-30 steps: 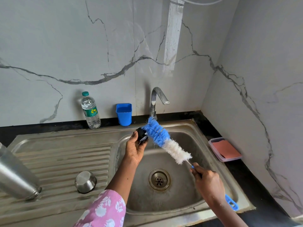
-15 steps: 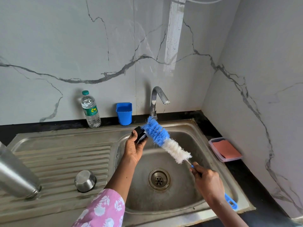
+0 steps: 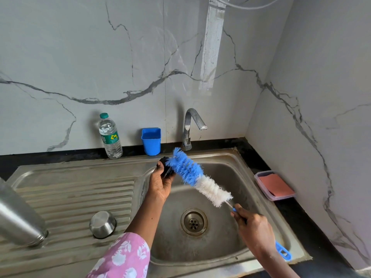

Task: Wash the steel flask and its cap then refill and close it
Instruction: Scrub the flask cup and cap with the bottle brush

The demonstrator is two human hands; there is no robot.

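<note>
My left hand [image 3: 161, 182] grips a small black flask stopper [image 3: 167, 171] above the sink basin [image 3: 230, 173]. My right hand [image 3: 254, 227] holds the handle of a blue-and-white bottle brush [image 3: 197, 176], whose blue bristle end presses against the stopper. The steel flask [image 3: 19, 217] stands on the ribbed drainboard [image 3: 80, 197] at the far left, only partly in view. A round steel cup-shaped cap [image 3: 102, 224] lies upside down on the drainboard near the basin.
A steel tap [image 3: 193, 125] rises behind the basin, no water running. A plastic water bottle [image 3: 110, 136] and a blue cup [image 3: 151, 141] stand at the wall. A clear box with a pink sponge [image 3: 275, 185] sits on the black counter at right.
The brush and the stopper stay together over the basin with only slight shifting. Flask and steel cap have not moved.
</note>
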